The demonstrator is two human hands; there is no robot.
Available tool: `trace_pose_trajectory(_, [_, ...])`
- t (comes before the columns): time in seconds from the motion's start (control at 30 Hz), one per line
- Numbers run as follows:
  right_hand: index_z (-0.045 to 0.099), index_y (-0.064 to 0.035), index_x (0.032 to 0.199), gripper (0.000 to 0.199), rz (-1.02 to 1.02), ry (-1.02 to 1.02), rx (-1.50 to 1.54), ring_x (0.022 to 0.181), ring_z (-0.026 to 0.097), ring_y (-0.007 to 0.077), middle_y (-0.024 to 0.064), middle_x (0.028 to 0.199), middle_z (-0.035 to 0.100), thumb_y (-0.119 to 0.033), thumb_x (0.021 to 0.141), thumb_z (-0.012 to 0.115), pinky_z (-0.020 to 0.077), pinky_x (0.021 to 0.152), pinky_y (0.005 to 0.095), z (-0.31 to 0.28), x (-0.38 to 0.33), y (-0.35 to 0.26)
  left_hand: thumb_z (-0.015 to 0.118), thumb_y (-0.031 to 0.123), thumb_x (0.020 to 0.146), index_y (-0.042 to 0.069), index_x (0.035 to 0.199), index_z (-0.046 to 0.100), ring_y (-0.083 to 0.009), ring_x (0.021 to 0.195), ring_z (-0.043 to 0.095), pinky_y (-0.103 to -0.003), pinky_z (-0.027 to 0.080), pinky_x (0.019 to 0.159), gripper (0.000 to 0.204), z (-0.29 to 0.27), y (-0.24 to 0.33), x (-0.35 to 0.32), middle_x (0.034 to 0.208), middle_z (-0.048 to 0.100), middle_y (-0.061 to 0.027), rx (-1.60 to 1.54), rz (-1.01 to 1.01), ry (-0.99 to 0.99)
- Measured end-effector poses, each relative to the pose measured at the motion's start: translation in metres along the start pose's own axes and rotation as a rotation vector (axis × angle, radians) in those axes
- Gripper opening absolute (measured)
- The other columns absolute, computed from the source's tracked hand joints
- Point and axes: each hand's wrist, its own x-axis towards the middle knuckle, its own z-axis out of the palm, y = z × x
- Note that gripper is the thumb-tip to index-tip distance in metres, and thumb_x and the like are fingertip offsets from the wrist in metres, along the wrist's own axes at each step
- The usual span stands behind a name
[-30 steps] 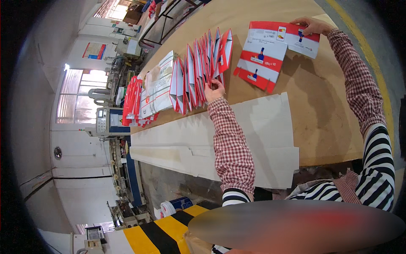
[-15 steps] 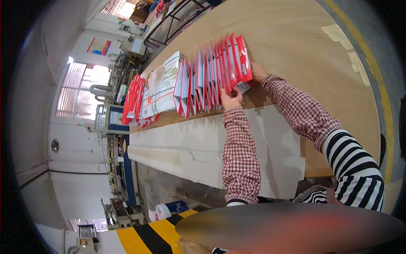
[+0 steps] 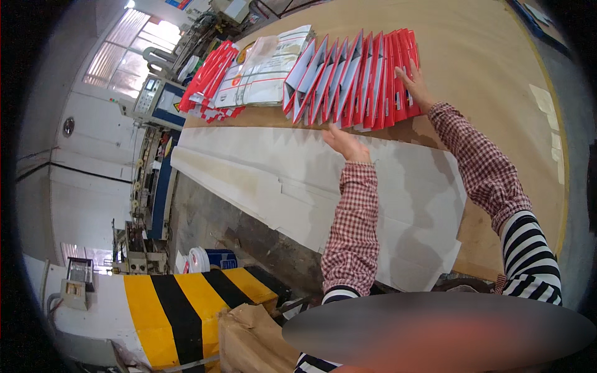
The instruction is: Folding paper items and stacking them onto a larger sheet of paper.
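Observation:
A row of red and white folded packets (image 3: 354, 78), perhaps bags, stands leaning side by side on the brown table. My left hand (image 3: 348, 144) is open just in front of the row's near edge, palm turned toward it, fingers together and stretched out; nothing is in it. At the row's right end is my right hand (image 3: 416, 87), open with thumb and fingers spread, beside or lightly touching the last packets. Left of the row lies a stack of white printed bags (image 3: 264, 68), bound with string. Beyond that stack sits a pile of red packets (image 3: 208, 78).
Brown sheeting (image 3: 472, 68) covers the table, with a white sheet (image 3: 298, 155) along its near side. Machines (image 3: 146, 168) line the left wall. A yellow-and-black striped cover (image 3: 186, 304), a blue-and-white bucket (image 3: 214, 260) and brown paper (image 3: 252, 339) are at the lower left.
My left hand has let go of the red packets and drawn back toward me. My right hand has opened beside them. The packets lean closer together at the right end; the view has shifted.

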Motion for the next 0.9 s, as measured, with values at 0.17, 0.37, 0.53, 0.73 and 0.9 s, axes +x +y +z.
trace_pose_trajectory(0.17, [0.010,-0.0082,0.147,0.113,-0.045,0.026,-0.393,0.136,0.011,0.0477,0.0320,0.146,0.014,-0.078,0.069,0.052,0.0155,0.110,0.0518,0.050,-0.007,-0.033,0.035,0.045,0.096,-0.006,0.142,0.016,-0.0405,0.136,0.019,-0.042,0.017,0.112,0.072,-0.022,0.045,0.102,0.147,0.011,-0.0310,0.522,0.545,0.295])
trace_pose_trajectory(0.37, [0.015,-0.0202,0.148,0.100,-0.102,-0.287,-0.513,0.138,0.013,0.0426,0.0297,0.148,0.013,-0.079,0.073,0.045,0.0168,0.108,0.0555,0.032,0.005,-0.017,0.026,0.056,0.094,-0.003,0.144,0.014,-0.0393,0.138,0.017,-0.043,0.016,0.113,0.079,-0.044,0.040,0.166,0.147,0.013,-0.0309,0.818,0.604,0.268])
trace_pose_trajectory(0.53, [0.015,-0.0147,0.148,0.098,-0.066,-0.112,-0.244,0.138,0.015,0.0410,0.0287,0.149,0.010,-0.076,0.076,0.044,0.0160,0.109,0.0543,0.027,-0.006,0.022,0.026,0.054,0.095,-0.002,0.144,0.017,-0.0343,0.139,0.016,-0.041,0.014,0.113,0.075,-0.011,0.010,0.171,0.149,0.015,-0.0248,0.704,0.573,0.017])
trace_pose_trajectory(0.73, [0.007,-0.0070,0.148,0.103,0.047,-0.356,-0.464,0.141,0.006,0.0347,0.0246,0.151,0.002,-0.072,0.078,0.047,0.0126,0.112,0.0444,0.065,0.005,-0.017,0.023,0.063,0.092,-0.001,0.145,0.007,-0.0382,0.140,0.004,-0.049,0.003,0.112,0.084,0.055,0.000,0.157,0.150,0.007,-0.0270,0.764,0.462,-0.278])
trace_pose_trajectory(0.9, [0.003,-0.0055,0.147,0.095,0.101,-0.677,0.112,0.141,0.008,0.0271,0.0183,0.153,0.005,-0.061,0.085,0.049,0.0133,0.113,0.0396,0.027,-0.014,-0.051,0.028,0.059,0.092,0.001,0.145,0.011,-0.0415,0.139,0.007,-0.049,0.009,0.112,0.081,0.024,0.033,0.167,0.149,0.012,-0.0284,0.996,0.619,-0.213])
